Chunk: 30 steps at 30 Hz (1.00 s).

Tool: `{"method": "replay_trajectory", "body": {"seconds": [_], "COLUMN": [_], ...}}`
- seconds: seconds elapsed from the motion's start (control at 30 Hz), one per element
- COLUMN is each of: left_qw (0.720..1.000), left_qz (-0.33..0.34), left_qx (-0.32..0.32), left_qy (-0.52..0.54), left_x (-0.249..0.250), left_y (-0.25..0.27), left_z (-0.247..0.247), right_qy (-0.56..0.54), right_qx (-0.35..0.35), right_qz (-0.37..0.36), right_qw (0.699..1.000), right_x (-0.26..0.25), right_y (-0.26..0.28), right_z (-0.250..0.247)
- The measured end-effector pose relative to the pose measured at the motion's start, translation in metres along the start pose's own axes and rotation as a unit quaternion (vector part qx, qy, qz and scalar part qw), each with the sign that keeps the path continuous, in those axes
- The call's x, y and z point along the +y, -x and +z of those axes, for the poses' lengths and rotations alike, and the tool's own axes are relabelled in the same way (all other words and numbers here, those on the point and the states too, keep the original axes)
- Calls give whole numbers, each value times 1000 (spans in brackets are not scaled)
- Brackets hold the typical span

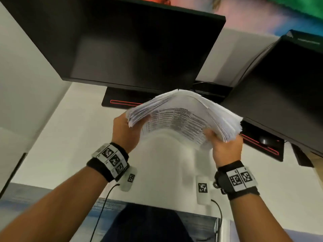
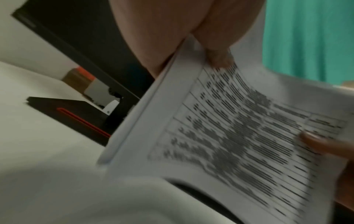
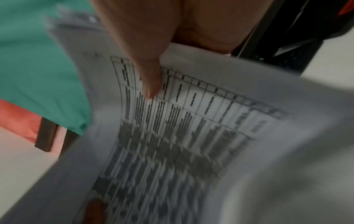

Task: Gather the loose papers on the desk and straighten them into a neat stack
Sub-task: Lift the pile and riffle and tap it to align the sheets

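1. The left hand (image 1: 125,131), at nine o'clock of the sheaf, clamps its short edge, thumb on the printed face.
2. The papers (image 1: 183,117), lifted above the white desk (image 1: 70,137) at centre, arch upward; thin, limp sheets printed with tables, edges fanned and uneven.
3. The right hand (image 1: 225,149), at three o'clock, grasps the opposite edge likewise.
4. Likely best: loosen both grips, stand the sheaf on edge, tap it on the desk until flush.
5. Dark matte monitors (image 1: 122,41) stand at twelve.
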<state>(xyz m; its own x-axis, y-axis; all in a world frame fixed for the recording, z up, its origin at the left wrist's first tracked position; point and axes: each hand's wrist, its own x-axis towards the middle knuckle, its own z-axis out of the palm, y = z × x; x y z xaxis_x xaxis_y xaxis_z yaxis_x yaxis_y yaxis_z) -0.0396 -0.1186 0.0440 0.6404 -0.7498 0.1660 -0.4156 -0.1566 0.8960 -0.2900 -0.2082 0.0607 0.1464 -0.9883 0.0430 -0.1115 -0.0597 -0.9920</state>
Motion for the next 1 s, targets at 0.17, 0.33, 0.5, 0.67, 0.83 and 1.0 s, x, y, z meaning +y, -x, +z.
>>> {"method": "replay_trajectory", "body": {"seconds": [0.17, 0.33, 0.5, 0.67, 0.83, 1.0], "left_qw": [999, 997, 993, 987, 986, 986], "left_qz": [-6, -36, -35, -23, -26, -23], "left_qx": [-40, -50, -54, -8, 21, 27], "left_qy": [-29, 39, 101, 158, 164, 160], "left_x": [-29, -17, -7, 2, 7, 8], "left_y": [18, 9, 10, 11, 9, 8], "left_z": [15, 16, 9, 16, 20, 22], "right_qy": [12, -2, -25, -67, -121, -131], "right_qx": [35, 43, 63, 121, 151, 145], "right_qz": [23, 23, 18, 43, 35, 48], "right_qw": [999, 999, 998, 990, 980, 980], "right_x": [30, 26, 24, 23, 9, 9], "right_y": [19, 13, 16, 18, 13, 14], "right_z": [6, 4, -3, 3, 11, 10]}}
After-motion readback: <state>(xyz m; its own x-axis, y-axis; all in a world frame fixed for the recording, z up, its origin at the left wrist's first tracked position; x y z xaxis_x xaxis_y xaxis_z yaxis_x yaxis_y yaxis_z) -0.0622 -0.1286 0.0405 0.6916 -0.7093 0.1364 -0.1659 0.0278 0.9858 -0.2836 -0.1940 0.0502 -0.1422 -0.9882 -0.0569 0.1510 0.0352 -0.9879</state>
